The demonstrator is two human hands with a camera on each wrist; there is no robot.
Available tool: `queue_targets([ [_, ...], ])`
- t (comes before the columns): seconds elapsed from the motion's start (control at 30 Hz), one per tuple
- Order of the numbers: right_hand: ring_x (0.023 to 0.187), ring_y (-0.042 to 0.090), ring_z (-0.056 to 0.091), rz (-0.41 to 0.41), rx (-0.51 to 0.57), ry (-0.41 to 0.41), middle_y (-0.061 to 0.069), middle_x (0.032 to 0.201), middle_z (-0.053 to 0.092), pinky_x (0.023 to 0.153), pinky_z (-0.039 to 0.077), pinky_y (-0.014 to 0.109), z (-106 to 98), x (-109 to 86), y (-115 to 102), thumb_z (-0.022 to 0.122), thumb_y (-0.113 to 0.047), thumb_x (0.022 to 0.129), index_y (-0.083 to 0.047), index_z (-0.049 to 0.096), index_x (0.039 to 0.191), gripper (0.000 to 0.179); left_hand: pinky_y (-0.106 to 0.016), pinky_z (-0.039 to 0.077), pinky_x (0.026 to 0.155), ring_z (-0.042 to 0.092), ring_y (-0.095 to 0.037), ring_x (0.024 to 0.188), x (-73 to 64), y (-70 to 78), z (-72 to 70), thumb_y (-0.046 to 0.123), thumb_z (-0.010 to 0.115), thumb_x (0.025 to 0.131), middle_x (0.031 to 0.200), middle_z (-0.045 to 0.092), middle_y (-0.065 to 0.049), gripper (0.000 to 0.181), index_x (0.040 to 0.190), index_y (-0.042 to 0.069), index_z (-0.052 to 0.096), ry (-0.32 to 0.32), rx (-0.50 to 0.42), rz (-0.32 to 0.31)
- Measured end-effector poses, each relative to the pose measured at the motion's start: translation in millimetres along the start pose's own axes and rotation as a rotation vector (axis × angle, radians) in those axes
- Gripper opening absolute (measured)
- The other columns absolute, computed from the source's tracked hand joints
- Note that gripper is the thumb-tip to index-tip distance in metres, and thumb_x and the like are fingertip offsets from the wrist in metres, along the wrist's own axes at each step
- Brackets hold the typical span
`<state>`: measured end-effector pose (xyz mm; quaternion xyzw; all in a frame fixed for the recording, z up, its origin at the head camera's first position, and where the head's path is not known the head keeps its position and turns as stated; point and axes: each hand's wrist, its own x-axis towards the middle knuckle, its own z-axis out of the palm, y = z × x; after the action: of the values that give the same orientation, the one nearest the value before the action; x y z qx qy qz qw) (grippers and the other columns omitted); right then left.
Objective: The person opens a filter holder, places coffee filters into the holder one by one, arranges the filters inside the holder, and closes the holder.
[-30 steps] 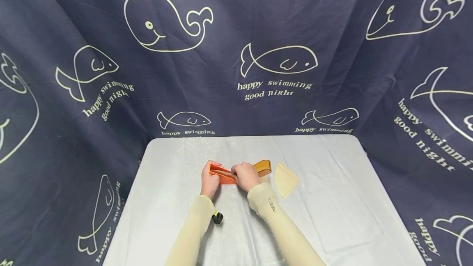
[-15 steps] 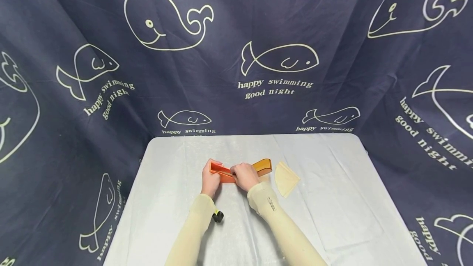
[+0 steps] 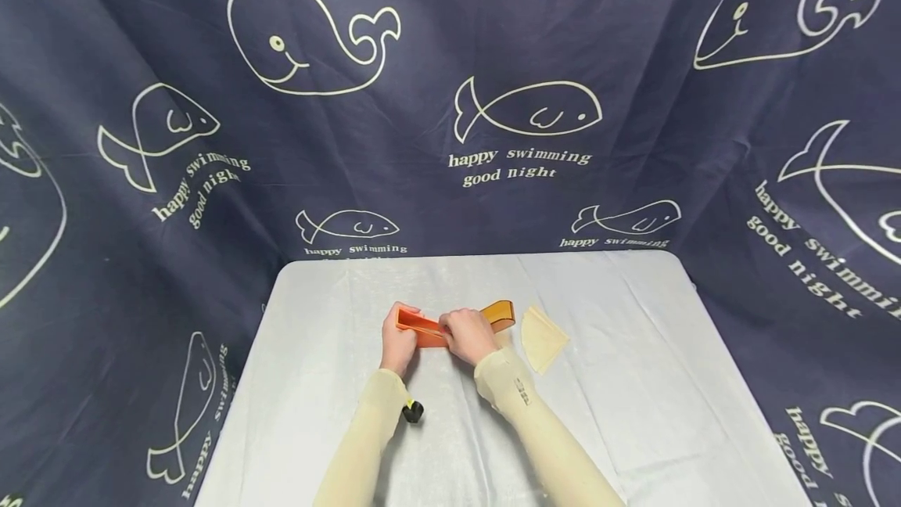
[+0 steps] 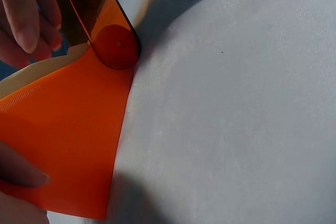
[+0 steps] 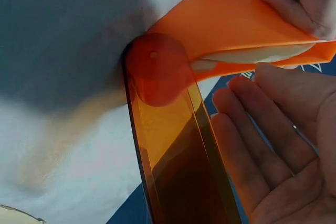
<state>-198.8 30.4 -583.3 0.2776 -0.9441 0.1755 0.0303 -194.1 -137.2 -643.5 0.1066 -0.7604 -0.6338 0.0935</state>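
Note:
An orange filter-paper box (image 3: 429, 339) with a see-through amber lid (image 3: 502, 314) is at mid-table. The lid is swung out to the right on its round hinge (image 5: 153, 56). My left hand (image 3: 398, 343) grips the box's left end, thumb against the side wall. Beige coffee filters (image 5: 260, 54) sit inside, their edge showing along the open top. My right hand (image 3: 470, 336) is over the opening beside the hinge. In the right wrist view its fingers (image 5: 262, 129) are mostly straight, the tips right at the filters' edge.
A fan-shaped beige coffee filter (image 3: 544, 340) lies flat to the right of the lid. The white-covered table (image 3: 633, 382) reaches back to dark blue curtains (image 3: 394, 147) with whale and fish drawings. A black camera piece (image 3: 413, 411) juts from the left wrist.
The filters have sunk lower in the box, with less of their beige edge showing at its left end. Both hands stay almost in place.

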Motion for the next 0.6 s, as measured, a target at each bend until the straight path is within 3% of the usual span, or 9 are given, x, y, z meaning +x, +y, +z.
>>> queue_targets([
  [0.2, 0.078, 0.017, 0.071, -0.005, 0.088, 0.053, -0.003, 0.088, 0.077, 0.074, 0.056, 0.036, -10.6, -3.1, 3.5, 0.080, -0.012, 0.086, -0.016, 0.078, 0.093, 0.008, -0.031, 0.054, 0.078, 0.067, -0.022, 0.088, 0.5, 0.4, -1.6, -0.021, 0.046, 0.071, 0.098, 0.073, -0.014, 0.043, 0.100, 0.005, 0.065, -0.002, 0.011, 0.005],
  [0.37, 0.087, 0.017, 0.075, -0.007, 0.151, 0.155, -0.001, 0.096, 0.078, 0.080, 0.059, 0.037, -29.1, -8.2, 5.7, 0.077, -0.013, 0.090, -0.013, 0.080, 0.100, 0.011, -0.032, 0.054, 0.078, 0.067, -0.022, 0.088, 1.4, -0.1, -2.2, -0.021, 0.047, 0.072, 0.097, 0.072, -0.013, 0.043, 0.101, 0.005, 0.065, 0.005, 0.020, -0.009],
  [0.6, 0.085, 0.016, 0.075, 0.013, 0.182, 0.299, -0.002, 0.095, 0.078, 0.079, 0.060, 0.037, -50.9, -19.7, 15.4, 0.080, -0.012, 0.088, -0.014, 0.081, 0.099, 0.011, -0.033, 0.055, 0.079, 0.067, -0.023, 0.090, 0.3, 0.1, -2.3, -0.021, 0.053, 0.077, 0.097, 0.072, -0.011, 0.038, 0.101, 0.006, 0.065, -0.012, 0.038, -0.018],
])
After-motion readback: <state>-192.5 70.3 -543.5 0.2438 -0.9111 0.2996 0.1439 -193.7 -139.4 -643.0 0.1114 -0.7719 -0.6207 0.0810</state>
